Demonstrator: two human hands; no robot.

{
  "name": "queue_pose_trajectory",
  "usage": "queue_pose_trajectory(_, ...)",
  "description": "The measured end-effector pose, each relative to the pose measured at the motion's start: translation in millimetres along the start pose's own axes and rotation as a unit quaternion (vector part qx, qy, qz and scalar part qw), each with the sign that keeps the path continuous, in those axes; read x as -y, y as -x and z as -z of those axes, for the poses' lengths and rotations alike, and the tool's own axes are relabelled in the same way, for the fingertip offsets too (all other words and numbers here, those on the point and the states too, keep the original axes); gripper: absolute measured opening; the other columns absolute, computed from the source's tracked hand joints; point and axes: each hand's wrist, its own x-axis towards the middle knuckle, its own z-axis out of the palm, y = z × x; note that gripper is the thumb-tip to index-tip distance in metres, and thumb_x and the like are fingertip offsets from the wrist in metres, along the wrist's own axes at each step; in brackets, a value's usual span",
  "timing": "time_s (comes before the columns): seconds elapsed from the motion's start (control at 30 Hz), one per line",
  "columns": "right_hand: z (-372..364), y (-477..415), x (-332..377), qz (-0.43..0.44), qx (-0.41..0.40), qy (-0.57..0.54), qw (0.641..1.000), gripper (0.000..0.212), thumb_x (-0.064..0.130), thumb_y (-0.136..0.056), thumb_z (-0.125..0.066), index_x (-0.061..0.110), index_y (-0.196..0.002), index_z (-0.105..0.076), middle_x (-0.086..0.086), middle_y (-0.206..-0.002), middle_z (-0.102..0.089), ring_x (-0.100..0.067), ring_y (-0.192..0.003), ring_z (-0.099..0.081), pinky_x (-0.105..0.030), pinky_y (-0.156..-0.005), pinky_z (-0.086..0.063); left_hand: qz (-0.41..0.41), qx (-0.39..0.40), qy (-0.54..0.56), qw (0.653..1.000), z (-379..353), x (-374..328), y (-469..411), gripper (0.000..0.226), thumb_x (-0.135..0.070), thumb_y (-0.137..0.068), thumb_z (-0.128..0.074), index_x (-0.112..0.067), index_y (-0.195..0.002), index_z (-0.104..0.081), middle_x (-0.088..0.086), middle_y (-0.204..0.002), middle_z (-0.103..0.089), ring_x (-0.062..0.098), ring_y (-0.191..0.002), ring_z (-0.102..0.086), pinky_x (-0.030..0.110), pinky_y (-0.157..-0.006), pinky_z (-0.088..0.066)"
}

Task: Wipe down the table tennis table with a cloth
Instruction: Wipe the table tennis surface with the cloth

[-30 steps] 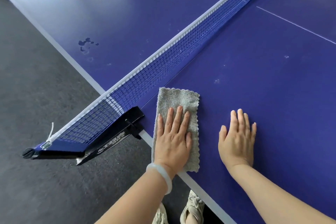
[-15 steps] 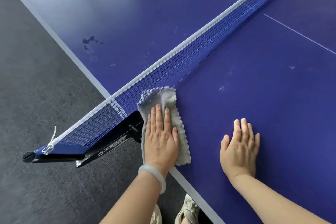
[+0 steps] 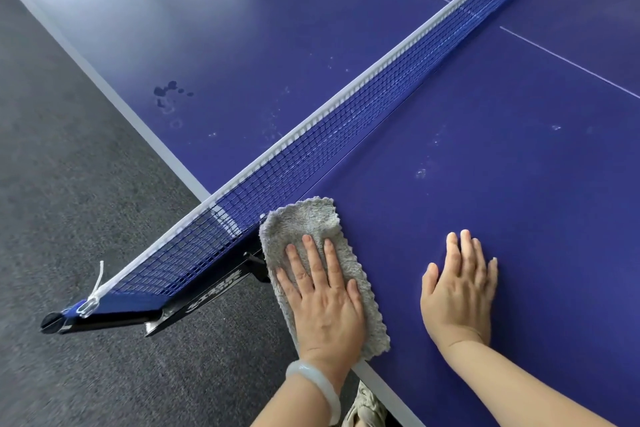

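Since my left hand point(image 3: 322, 302) presses flat, fingers straight, on the cloth point(image 3: 304, 218) rather than gripping it, the cloth sits at the table's point(image 3: 519, 204) near edge, its far end at the net's point(image 3: 346, 121) foot. Its long axis runs edge to net. My right hand point(image 3: 460, 291) rests open just beside it; smudges point(image 3: 420, 173) lie ahead-right, so I'd sweep that way.
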Motion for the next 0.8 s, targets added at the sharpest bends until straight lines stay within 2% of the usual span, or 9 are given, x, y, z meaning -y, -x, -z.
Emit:
queue_pose_trajectory(0.13,0.1,0.0,1.0,0.001,0.002,0.003,1.000,0.068,0.037,-0.094,-0.020,0.000,-0.149,-0.039,-0.019,-0.157,-0.034,-0.036,-0.146,-0.031,-0.058,-0.120,-0.020,-0.066,0.004,-0.018,0.998,4.2,4.2,-41.5,0.068,-0.043,-0.096,-0.023,-0.016,-0.157,-0.012,0.013,-0.164,-0.002,0.033,-0.151,0.004,0.052,-0.121,0.002)
queue_pose_trajectory(0.23,-0.9,-0.4,-0.6,0.004,0.003,0.007,1.000,0.066,0.036,-0.095,-0.022,0.002,-0.149,-0.038,-0.018,-0.158,-0.033,-0.034,-0.147,-0.031,-0.057,-0.120,-0.019,-0.078,0.012,-0.001,0.997,7.1,-3.2,-94.4,0.065,-0.045,-0.098,-0.019,-0.024,-0.158,-0.004,0.005,-0.165,0.000,0.028,-0.150,0.007,0.048,-0.120,0.011)
queue_pose_trajectory(0.37,-5.2,-0.9,-3.4,-0.002,0.004,0.000,1.000,0.056,0.028,-0.100,-0.040,0.004,-0.150,-0.038,-0.016,-0.158,-0.032,-0.032,-0.147,-0.029,-0.054,-0.122,-0.017,-0.056,0.028,-0.010,0.998,9.5,-26.9,-135.9,0.063,-0.044,-0.100,-0.018,-0.025,-0.158,-0.001,0.004,-0.165,0.004,0.030,-0.150,0.009,0.051,-0.120,0.010)
queue_pose_trajectory(0.4,-5.6,-1.3,-4.2,-0.002,0.007,-0.006,1.000,0.055,0.025,-0.100,-0.046,0.004,-0.150,-0.037,-0.015,-0.159,-0.031,-0.032,-0.148,-0.028,-0.054,-0.122,-0.016,-0.076,0.026,-0.006,0.997,9.2,-34.5,-130.3,0.062,-0.043,-0.101,-0.018,-0.025,-0.158,-0.002,0.003,-0.165,0.004,0.031,-0.150,0.009,0.052,-0.120,0.009)
queue_pose_trajectory(0.47,-5.3,-1.6,-4.3,0.001,0.017,-0.019,1.000,0.059,0.025,-0.099,-0.052,0.006,-0.152,-0.035,-0.014,-0.160,-0.029,-0.030,-0.149,-0.026,-0.053,-0.123,-0.014,-0.173,0.016,0.021,0.985,4.1,-45.2,-95.9,0.060,-0.042,-0.102,-0.021,-0.024,-0.158,-0.008,0.002,-0.165,0.000,0.031,-0.151,0.007,0.052,-0.120,0.005)
queue_pose_trajectory(0.53,-3.6,-3.0,-4.8,0.004,0.025,-0.030,0.999,0.059,0.029,-0.100,-0.045,0.006,-0.153,-0.033,-0.013,-0.162,-0.026,-0.029,-0.150,-0.023,-0.051,-0.124,-0.011,-0.259,0.018,0.039,0.965,-2.5,-45.4,-45.9,0.059,-0.040,-0.101,-0.025,-0.023,-0.157,-0.016,0.001,-0.165,-0.005,0.029,-0.151,0.004,0.052,-0.121,-0.003)
queue_pose_trajectory(0.57,-2.5,-2.9,-5.6,0.002,0.030,-0.032,0.999,0.061,0.032,-0.098,-0.038,0.007,-0.153,-0.032,-0.012,-0.162,-0.024,-0.027,-0.151,-0.021,-0.050,-0.124,-0.010,-0.274,0.017,0.040,0.961,-6.5,-42.0,-22.0,0.059,-0.039,-0.101,-0.027,-0.023,-0.157,-0.019,0.001,-0.165,-0.007,0.028,-0.152,0.004,0.052,-0.121,-0.007)
queue_pose_trajectory(0.7,-0.6,-1.2,-5.8,0.004,0.039,-0.037,0.999,0.071,0.045,-0.094,-0.014,0.012,-0.156,-0.026,-0.007,-0.165,-0.018,-0.021,-0.153,-0.012,-0.047,-0.125,-0.005,-0.262,0.015,0.049,0.964,-17.0,-28.9,24.4,0.060,-0.038,-0.099,-0.036,-0.023,-0.156,-0.024,0.000,-0.164,-0.012,0.025,-0.152,-0.003,0.050,-0.119,-0.012)
queue_pose_trajectory(0.8,-0.8,-2.9,-6.7,0.003,0.025,-0.040,0.999,0.074,0.046,-0.093,-0.011,0.011,-0.155,-0.028,-0.008,-0.164,-0.021,-0.022,-0.153,-0.015,-0.046,-0.125,-0.006,-0.283,0.025,0.039,0.958,-15.4,-34.4,0.7,0.061,-0.039,-0.099,-0.033,-0.023,-0.156,-0.021,0.001,-0.165,-0.010,0.024,-0.152,0.001,0.049,-0.121,-0.006)
